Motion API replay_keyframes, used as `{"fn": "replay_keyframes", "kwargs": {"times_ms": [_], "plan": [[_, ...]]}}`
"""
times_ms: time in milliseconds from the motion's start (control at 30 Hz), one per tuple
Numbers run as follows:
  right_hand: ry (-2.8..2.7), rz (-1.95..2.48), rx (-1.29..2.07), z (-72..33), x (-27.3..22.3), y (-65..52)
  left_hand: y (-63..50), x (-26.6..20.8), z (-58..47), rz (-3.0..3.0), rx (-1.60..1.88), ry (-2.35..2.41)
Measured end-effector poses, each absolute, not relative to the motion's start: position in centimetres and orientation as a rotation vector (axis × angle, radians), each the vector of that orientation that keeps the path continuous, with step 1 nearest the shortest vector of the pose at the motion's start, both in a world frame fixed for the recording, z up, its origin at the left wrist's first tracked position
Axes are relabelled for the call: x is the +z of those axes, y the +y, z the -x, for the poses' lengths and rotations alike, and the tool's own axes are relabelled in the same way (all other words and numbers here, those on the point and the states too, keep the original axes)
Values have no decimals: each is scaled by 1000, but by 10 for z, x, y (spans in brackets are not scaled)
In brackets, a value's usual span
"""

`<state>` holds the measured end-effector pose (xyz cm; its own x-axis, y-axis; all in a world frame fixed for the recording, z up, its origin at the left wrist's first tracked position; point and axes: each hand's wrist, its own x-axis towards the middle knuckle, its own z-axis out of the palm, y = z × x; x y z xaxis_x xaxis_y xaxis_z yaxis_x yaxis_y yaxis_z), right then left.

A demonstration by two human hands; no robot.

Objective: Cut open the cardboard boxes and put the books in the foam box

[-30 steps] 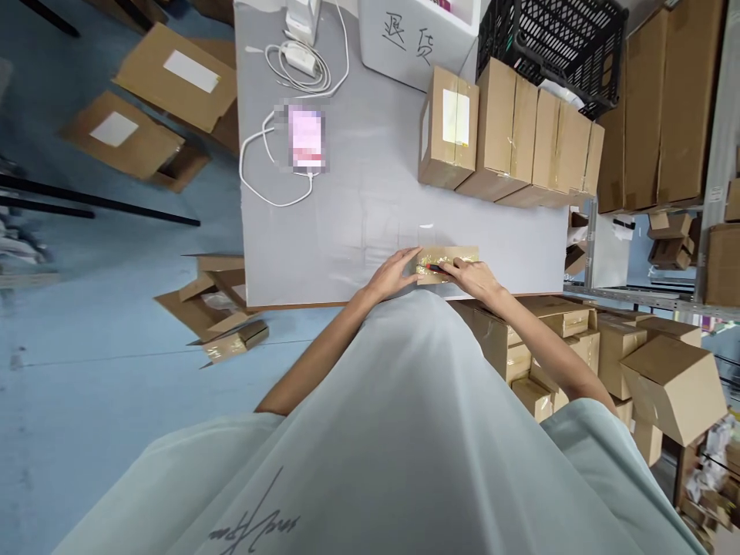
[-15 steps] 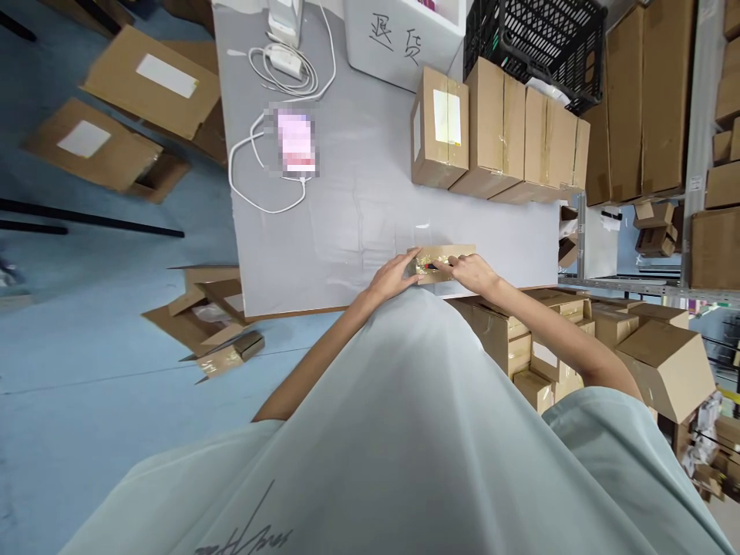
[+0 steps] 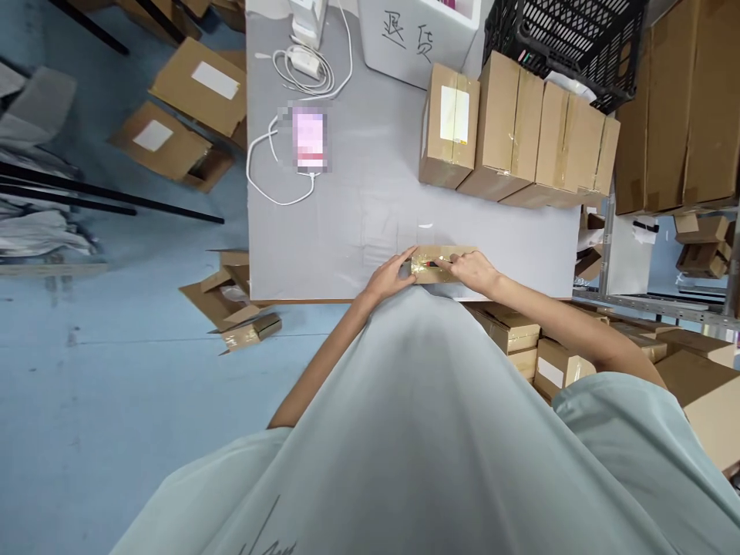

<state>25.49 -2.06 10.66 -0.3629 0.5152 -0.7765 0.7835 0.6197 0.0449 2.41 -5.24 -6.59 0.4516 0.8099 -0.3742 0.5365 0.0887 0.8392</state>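
Note:
A small cardboard box (image 3: 424,275) with shiny tape along its top lies at the table's near edge, close against my shirt. My left hand (image 3: 388,280) grips its left end, fingers at the far edge and thumb at the near one. Over the right part of the box, my right hand (image 3: 471,271) is closed around a slim black and red box cutter (image 3: 431,264). The cutter points left along the taped top, its index finger pressed along it. The palm hides the cutter's rear end, and I cannot tell how deep its tip sits.
Taped cartons (image 3: 509,131) stand in a row at the back right of the grey table (image 3: 324,247). Behind them are a white foam box (image 3: 416,42) and a black crate (image 3: 566,38). A phone (image 3: 311,139) charges at left. More boxes lie on the floor.
The camera view has turned a little, shifting the table and boxes. Both hands keep their hold; the right hand and cutter have barely moved on the box.

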Motion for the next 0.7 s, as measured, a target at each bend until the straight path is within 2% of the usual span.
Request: {"fn": "replay_keyframes", "kwargs": {"times_ms": [400, 500, 567, 700], "plan": [[1937, -1137, -454, -415, 112, -28, -56, -73, -36, -1547, 310, 1351], [1998, -1308, -567, -438, 110, -32, -55, -69, -39, -1546, 284, 1369], [2075, -1504, -864, -450, 106, -38, -56, -67, -42, -1537, 288, 1378], [1950, -1648, -1940, -457, 98, -61, -58, -64, -45, -1506, 299, 1394]]}}
